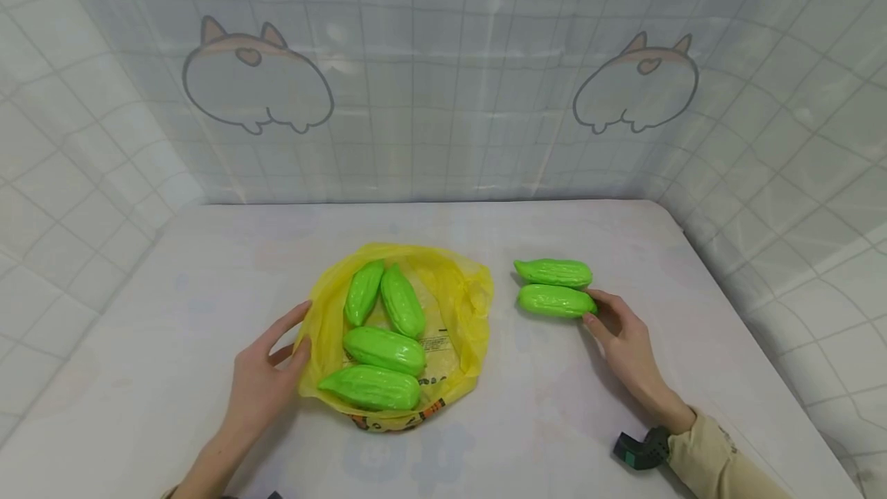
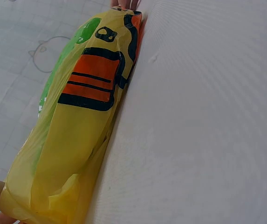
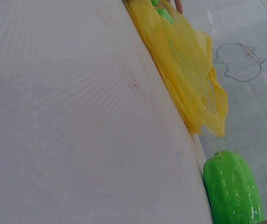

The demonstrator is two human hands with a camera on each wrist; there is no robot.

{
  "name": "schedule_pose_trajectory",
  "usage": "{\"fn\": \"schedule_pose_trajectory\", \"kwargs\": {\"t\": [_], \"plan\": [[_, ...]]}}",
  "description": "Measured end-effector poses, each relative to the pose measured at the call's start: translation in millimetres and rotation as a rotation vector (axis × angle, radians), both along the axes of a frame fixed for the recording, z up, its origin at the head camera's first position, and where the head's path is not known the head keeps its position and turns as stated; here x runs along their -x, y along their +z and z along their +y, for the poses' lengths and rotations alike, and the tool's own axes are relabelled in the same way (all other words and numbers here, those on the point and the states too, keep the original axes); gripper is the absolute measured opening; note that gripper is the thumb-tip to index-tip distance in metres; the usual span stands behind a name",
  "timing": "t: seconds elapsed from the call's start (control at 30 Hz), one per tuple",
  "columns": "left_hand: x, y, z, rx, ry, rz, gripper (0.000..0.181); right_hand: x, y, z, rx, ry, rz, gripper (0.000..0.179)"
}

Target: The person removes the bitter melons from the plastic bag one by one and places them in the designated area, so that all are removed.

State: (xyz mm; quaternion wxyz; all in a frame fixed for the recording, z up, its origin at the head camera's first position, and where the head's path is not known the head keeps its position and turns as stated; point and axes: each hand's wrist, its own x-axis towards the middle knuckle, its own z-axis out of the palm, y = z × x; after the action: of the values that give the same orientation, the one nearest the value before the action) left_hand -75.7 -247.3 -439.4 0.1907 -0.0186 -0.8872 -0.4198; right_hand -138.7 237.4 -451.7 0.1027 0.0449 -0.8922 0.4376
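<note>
A yellow plastic bag (image 1: 478,345) with an orange and black print lies wide open on the table. Inside it are several glossy green ridged bitter melons (image 1: 384,350), their skins shiny like plastic. At the bag's left rim, my left hand (image 1: 266,376) touches the side with thumb and forefinger spread apart. Two more bitter melons lie side by side to the right of the bag. My right hand (image 1: 629,349) pinches the right end of the nearer bitter melon (image 1: 554,301) between thumb and fingers. The farther bitter melon (image 1: 554,272) lies just behind it, untouched.
The pale table (image 1: 527,437) ends at a tiled-pattern wall (image 1: 443,98) behind, with similar walls at both sides. Bag handles (image 3: 217,112) stick out on the bag's right side in the right wrist view. A dark wrist device (image 1: 640,450) sits at the right sleeve.
</note>
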Motion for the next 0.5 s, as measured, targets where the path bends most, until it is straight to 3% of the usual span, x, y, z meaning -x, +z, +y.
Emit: {"fn": "schedule_pose_trajectory", "kwargs": {"t": [0.5], "plan": [[-0.2, 0.3, 0.1, 0.004, 0.006, -0.013, 0.053, -0.2, -1.6, 0.3, 0.004, -0.012, 0.008, 0.042]]}}
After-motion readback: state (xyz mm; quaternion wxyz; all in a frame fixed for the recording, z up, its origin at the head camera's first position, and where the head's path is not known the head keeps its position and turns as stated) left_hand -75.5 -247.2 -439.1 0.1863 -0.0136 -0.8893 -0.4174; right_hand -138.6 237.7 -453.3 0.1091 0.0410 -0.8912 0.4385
